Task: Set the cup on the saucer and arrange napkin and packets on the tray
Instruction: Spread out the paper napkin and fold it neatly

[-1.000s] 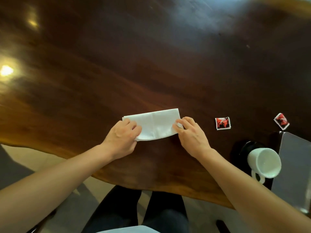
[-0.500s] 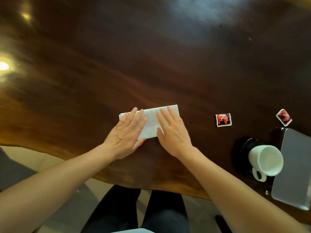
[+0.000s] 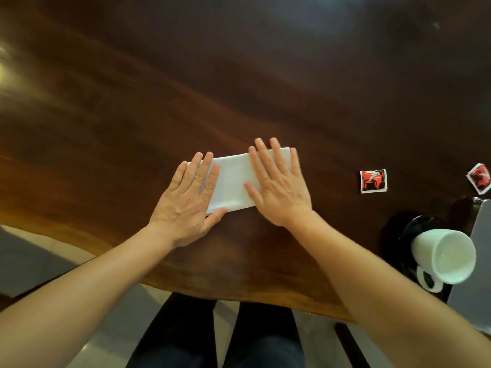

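Pressing folded napkin (image 3: pixel 233 183) flat on desk (image 3: pixel 265 75), both hands palm-down, fingers spread, gripping nothing: left hand (image 3: pixel 190 201) over its left end, right hand (image 3: pixel 279 185) over its right end. Long axis running left-right, slightly raised toward the right. Tray (image 3: pixel 478 274) lying far right at desk edge, nearer the right hand; likely a rightward carry along the napkin's own axis. Cup (image 3: pixel 445 254) resting on saucer (image 3: pixel 414 229) beside tray. 2 packets (image 3: pixel 373 181) (image 3: pixel 479 181) lying on desk, off tray, well right of the napkin.

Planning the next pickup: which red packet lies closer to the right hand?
The square-on red packet, left of the tilted packet at the frame edge.
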Demonstrator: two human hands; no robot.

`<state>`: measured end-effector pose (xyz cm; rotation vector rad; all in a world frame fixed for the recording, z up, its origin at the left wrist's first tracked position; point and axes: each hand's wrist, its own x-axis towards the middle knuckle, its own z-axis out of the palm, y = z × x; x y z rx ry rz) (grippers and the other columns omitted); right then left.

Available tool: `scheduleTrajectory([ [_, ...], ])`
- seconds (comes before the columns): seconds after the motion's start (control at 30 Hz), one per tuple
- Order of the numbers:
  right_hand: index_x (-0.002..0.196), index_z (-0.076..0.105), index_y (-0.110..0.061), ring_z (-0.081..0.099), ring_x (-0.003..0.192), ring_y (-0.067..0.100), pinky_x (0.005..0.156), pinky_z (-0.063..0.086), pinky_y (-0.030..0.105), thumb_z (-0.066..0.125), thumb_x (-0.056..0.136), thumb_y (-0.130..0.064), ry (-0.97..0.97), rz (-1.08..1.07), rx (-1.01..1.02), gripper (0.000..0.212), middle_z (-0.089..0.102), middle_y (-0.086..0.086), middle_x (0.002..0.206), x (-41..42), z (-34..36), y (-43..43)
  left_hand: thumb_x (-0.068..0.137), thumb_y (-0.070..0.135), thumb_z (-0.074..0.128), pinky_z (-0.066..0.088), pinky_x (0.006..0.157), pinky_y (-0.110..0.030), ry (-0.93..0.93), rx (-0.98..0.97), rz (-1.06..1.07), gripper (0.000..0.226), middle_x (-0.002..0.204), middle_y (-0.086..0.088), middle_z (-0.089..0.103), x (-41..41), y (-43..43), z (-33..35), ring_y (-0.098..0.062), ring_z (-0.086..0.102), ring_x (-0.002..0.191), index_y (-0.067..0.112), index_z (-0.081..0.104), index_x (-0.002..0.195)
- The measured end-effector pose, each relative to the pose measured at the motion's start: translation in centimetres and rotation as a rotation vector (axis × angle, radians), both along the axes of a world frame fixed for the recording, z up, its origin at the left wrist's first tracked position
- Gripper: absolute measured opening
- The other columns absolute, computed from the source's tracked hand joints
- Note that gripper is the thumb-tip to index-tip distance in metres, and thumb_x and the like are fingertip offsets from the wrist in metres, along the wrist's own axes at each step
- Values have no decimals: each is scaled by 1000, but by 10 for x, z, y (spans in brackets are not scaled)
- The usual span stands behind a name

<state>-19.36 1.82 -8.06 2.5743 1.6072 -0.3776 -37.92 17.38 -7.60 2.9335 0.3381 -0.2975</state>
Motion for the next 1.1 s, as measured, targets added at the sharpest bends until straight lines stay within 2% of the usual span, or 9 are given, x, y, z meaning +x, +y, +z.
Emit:
scheduleTrajectory([
  [0.3,151,-24,-34,-29,148,20,119,-13,56,-3,98,-64,72,-52,-178,65,-24,-12,163,59,14,-29,97,67,5,2,126,-48,84,9,32,89,166,-17,-17,-5,-6,5,-33,-15,154,4,-14,157],
  [0.47,155,-14,-28,-20,150,33,111,-17,63,9,94,-72,-9,-181,-262,79,-17,-2,166,70,24,-3,92,75,-1,0,125,-51,188,2,-19,97,164,-21,-23,-18,-15,16,-37,-22,151,4,-17,156],
  [0.53,156,-8,-26,-13,150,40,112,-9,67,21,96,-68,-19,-272,-287,78,-13,4,166,65,29,10,92,77,2,0,125,-51,221,7,-91,97,165,-21,-19,-27,-14,22,-38,-22,151,6,-9,158],
  [0.6,157,0,-24,1,150,43,114,8,68,32,99,-59,10,-384,-258,75,-4,10,167,52,35,22,93,77,8,-2,123,-50,235,1,-152,95,166,-19,-13,-36,-11,28,-37,-20,152,10,-2,159],
  [0.7,155,23,-19,23,143,43,108,32,58,47,99,-51,76,-583,-131,69,20,14,162,33,42,37,93,78,8,-6,125,-48,277,-20,-222,92,166,-16,-14,-48,-13,35,-35,-22,152,16,1,160],
  [0.8,135,48,-15,40,127,40,92,46,47,62,92,-50,53,-670,-33,57,38,14,147,25,47,47,90,80,6,-11,120,-47,333,-65,-247,91,165,-14,-20,-57,-23,42,-36,-28,149,23,-5,160],
  [0.9,121,52,-14,46,117,40,72,46,38,71,87,-47,152,-770,43,51,38,15,144,23,49,55,87,82,3,-15,117,-49,396,-127,-264,89,163,-9,-31,-61,-37,48,-38,-34,146,31,-17,157],
  [1.03,120,50,-13,57,106,36,70,47,34,75,85,-41,244,-844,145,51,38,18,143,16,51,64,87,82,7,-2,120,-57,474,-179,-284,84,158,1,-37,-55,-56,51,-40,-25,149,39,-25,152],
  [1.1,117,51,-14,61,98,30,67,46,31,75,86,-38,281,-843,197,46,48,15,128,14,51,65,89,79,12,4,120,-59,484,-179,-290,82,160,3,-35,-51,-59,53,-41,-20,151,40,-25,152],
])
